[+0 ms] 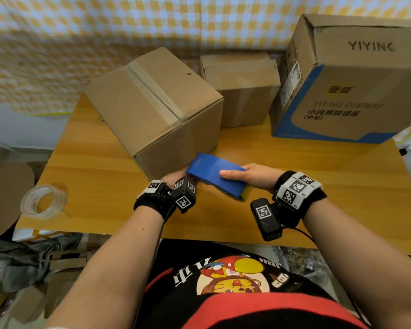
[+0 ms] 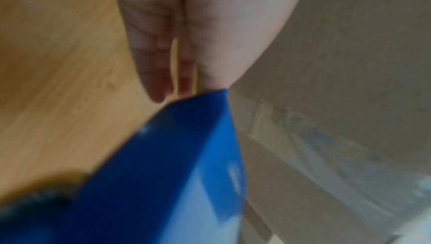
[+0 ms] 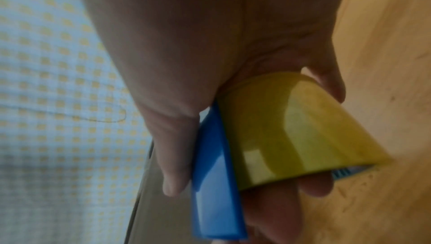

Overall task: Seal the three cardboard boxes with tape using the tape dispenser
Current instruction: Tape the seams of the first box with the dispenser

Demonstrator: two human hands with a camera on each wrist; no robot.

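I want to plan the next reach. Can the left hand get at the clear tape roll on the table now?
Probably not at once: the left hand touches the blue tape dispenser's end. Once freed, bare table leads to the clear tape roll.

readable print sits on your big diaper box only

on the large blue-and-brown box (image 1: pixel 356 91) at your far right, the top face reads "yiyinc" with further letters cut off at the frame edge; the front face carries a yellow two-character logo, then "yiying diapers", then a line of chinese characters and "(中号)" beneath. a white label (image 1: pixel 291 84) on its side face is too small for you to read. your shirt (image 1: pixel 223 281) bears white characters above a cartoon print, too distorted to make out. the wrist bands (image 1: pixel 297 188) show black-and-white square marker codes, no words. the two plain boxes show no legible print.
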